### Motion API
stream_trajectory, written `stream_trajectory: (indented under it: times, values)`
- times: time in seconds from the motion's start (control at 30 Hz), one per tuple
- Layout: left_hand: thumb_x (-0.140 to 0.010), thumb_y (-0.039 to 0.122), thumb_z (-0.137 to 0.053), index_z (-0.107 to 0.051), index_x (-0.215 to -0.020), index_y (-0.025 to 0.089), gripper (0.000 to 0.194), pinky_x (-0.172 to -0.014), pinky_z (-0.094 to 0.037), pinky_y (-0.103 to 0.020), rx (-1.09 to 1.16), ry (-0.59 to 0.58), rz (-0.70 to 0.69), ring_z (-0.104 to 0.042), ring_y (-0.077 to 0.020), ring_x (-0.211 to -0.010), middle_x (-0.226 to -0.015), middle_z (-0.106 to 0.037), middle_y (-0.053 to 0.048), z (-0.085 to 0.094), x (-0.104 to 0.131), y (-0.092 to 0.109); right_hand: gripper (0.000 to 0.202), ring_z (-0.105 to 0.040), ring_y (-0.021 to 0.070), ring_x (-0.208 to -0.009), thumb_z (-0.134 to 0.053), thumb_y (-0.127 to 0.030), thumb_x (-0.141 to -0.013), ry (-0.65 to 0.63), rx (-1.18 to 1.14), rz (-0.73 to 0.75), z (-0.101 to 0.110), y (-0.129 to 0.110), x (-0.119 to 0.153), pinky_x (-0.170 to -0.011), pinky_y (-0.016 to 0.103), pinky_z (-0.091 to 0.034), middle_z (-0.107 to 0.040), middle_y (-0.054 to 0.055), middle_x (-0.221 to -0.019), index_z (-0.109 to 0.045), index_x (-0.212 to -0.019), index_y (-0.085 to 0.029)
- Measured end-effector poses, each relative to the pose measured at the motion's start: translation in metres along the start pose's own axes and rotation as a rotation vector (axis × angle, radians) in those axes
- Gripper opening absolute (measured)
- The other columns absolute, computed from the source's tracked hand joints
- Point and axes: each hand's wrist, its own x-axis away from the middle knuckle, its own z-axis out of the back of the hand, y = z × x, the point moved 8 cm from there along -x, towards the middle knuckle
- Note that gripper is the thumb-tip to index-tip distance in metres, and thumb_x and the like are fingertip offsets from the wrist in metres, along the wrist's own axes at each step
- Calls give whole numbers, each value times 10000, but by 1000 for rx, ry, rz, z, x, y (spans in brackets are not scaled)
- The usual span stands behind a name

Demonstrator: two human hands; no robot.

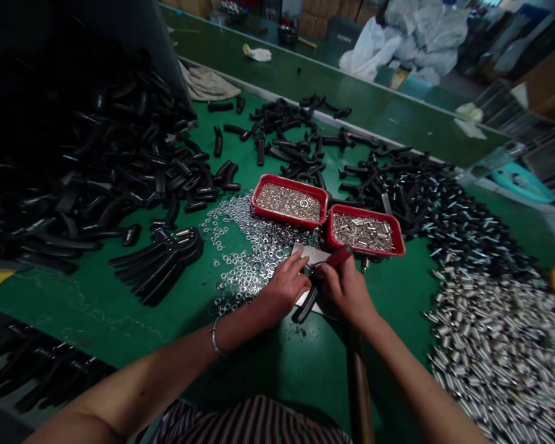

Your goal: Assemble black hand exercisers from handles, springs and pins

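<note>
Over a small metal plate (301,249) at the table's middle, my left hand (287,287) presses its fingertips against a black curved handle (308,304). The handle lies across the plate, its lower end sticking out towards me. My right hand (349,288) is closed round a tool with a red and dark grip (339,256), which slants over the upper part of the black handle. The tool's tip is hidden by the fingers. Small shiny metal rings (247,271) lie loose to the left of my left hand.
Two red trays of small metal parts, one with tiny pieces (258,213) and one with pins (401,243), stand just beyond my hands. Black handles (161,179) heap at left; a fanned stack (166,265) lies nearer. Metal springs (494,345) pile at right. A wooden shaft (361,388) lies under my right forearm.
</note>
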Motion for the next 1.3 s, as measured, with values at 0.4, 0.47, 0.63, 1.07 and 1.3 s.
stream_trajectory:
  times: [0.4, 0.47, 0.63, 1.07, 1.3]
  values:
    - [-973, 210, -494, -650, -924, 117, 189, -1121, -371, -552, -61, -71, 95, -302, -331, -1451, -1419, -495, -199, -5, -7, 5, 172, -657, 217, -626, -400, -410, -991, 124, -365, -52, 28, -6, -2, -622, 321, -501, -672, 27, -756, -418, -1028, -243]
    - [-964, 211, -519, -653, -920, 133, 162, -1110, -363, -560, -62, -83, 104, -311, -325, -1444, -1419, -504, -178, -3, -7, 7, 203, -646, 203, -603, -399, -432, -996, 268, -399, -61, 52, -2, 5, -630, 318, -501, -674, 9, -732, -433, -1060, -242]
    - [-962, 229, -547, -652, -958, 184, 115, -1079, -337, -510, -68, -25, 166, -457, -271, -1291, -1246, -622, -97, 27, -15, 9, 354, -628, 223, -572, -463, -531, -945, 213, 1, -271, 84, 72, 21, -573, 309, -442, -638, 3, -624, -587, -1030, -211]
    - [-981, 170, -480, -627, -921, 138, 162, -884, -395, -420, -372, -186, -113, -520, -238, -910, -913, -626, -81, 6, -44, 23, 394, -597, 282, -1109, -420, -461, -993, 270, 104, -185, 82, 101, 94, -1000, 458, -461, -589, 141, -1186, -560, -1231, -180]
    - [-959, 95, -434, -632, -871, 120, 218, -916, -400, -469, -493, -266, -186, -517, -267, -918, -880, -604, -113, 4, -48, 40, 321, -603, 260, -1112, -422, -401, -1003, 193, -56, -205, 56, 77, 114, -1014, 453, -462, -613, 113, -1178, -589, -1187, -198]
